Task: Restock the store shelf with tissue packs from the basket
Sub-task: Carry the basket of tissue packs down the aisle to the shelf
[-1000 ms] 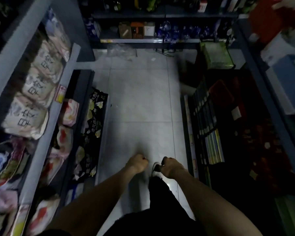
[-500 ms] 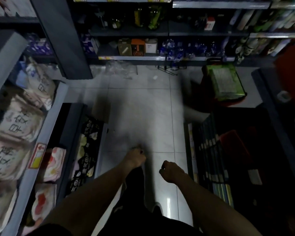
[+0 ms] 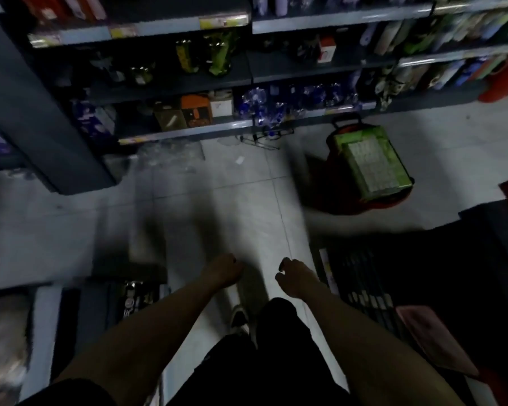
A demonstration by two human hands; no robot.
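The step in hand looks like the walk to the basket [image 3: 373, 202] for another pack. It stands on the tiled floor [image 3: 232, 200], and a bulky green tissue pack [image 3: 370, 159] sits in it, rising above the rim and leaning. The basket's dark handle points toward the far shelf [image 3: 188, 133] just behind it.

Both hands are well short of the basket, nearer the person and to its left. The left hand [image 3: 225, 271] and the right hand [image 3: 294, 276] are each loosely curled and carry nothing. One shoe [image 3: 239, 316] shows below them, further from the basket.

To do this well, the person should probably veer right toward the basket and stop close to its near side. Bending at the knees would be better than reaching across. The pack looks soft and wide, so a two-handed hold on its long sides would likely suit it better than a one-handed pinch on the wrapper, which could tear or slip. Lifting it straight up should keep it from catching the rim and tipping the basket.

A wire rack [image 3: 264, 136] lies on the floor to the left of the basket, at the foot of the far shelf. Something like crumpled clear wrap [image 3: 165, 153] lies further left. Both are worth stepping around in this dim light.

Pale packs [image 3: 3, 332] show far from the basket, at the near left edge of the view. They are too blurred to tell whether that is the shelf to fill.
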